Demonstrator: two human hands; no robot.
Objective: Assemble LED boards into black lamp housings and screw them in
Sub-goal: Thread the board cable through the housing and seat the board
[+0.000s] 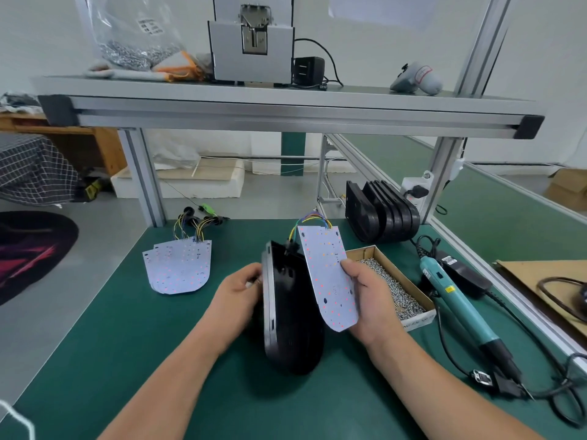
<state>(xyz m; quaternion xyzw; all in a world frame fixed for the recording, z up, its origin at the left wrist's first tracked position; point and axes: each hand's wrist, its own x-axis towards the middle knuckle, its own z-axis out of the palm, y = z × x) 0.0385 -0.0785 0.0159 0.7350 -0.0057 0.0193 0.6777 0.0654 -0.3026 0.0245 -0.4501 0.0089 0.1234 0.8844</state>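
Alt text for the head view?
A person's left hand holds a black lamp housing on edge at a green bench while the right hand holds a white LED board beside it. A box of screws, a teal electric screwdriver, spare boards and stacked housings lie nearby.

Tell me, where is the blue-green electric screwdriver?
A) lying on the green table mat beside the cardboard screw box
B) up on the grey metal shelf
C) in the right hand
A: the blue-green electric screwdriver lies on the green table mat, just right of the cardboard screw box, with no hand on it.
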